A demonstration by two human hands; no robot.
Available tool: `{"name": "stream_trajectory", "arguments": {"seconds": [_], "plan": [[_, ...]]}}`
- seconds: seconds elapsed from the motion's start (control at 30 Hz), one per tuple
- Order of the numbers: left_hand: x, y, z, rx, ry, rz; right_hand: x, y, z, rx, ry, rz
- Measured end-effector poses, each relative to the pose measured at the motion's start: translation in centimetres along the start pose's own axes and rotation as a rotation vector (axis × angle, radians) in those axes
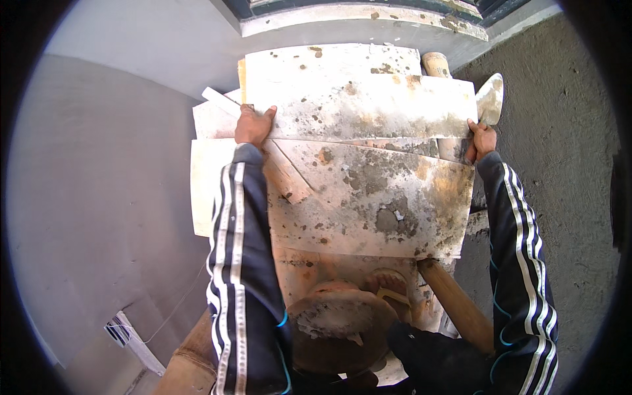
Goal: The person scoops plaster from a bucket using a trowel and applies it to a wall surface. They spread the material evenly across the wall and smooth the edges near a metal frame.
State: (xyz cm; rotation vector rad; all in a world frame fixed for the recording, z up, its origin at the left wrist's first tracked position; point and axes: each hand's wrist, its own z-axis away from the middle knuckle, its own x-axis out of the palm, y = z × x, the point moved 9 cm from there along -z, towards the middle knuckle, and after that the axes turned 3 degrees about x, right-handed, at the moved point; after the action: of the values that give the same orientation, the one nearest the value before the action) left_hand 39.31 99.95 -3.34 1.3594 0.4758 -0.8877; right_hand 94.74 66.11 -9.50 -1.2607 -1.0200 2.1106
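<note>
A long white board (375,108), spotted with grey mortar and brown stains, lies across the far part of a stack of boards. My left hand (255,125) grips its left end, the thumb on top and the other fingers partly hidden. At its right end my right hand (484,139) is closed on the edge, thumb over the top. Nearer me lies a second stained board (375,197) with grey mortar patches. A narrow wooden strip (288,174) pokes out below my left hand.
A round pan (345,326) with mortar sits close to me, beside a sandalled foot (388,284). Wooden poles (457,306) stick out on the right. Beyond the boards are a grey wall (164,39) and a window sill (362,13). Rough plaster (559,164) covers the right side.
</note>
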Motion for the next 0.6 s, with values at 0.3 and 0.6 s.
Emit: {"name": "stream_trajectory", "arguments": {"seconds": [0.3,0.6], "plan": [[-0.6,2.3,2.3,0.076,-0.078,0.542,-0.1,1.0,-0.2,0.051,0.015,-0.079],[-4.5,3.8,-1.9,0.121,0.048,0.729,2.8,-3.7,1.2,-0.027,-0.068,-0.190]]}}
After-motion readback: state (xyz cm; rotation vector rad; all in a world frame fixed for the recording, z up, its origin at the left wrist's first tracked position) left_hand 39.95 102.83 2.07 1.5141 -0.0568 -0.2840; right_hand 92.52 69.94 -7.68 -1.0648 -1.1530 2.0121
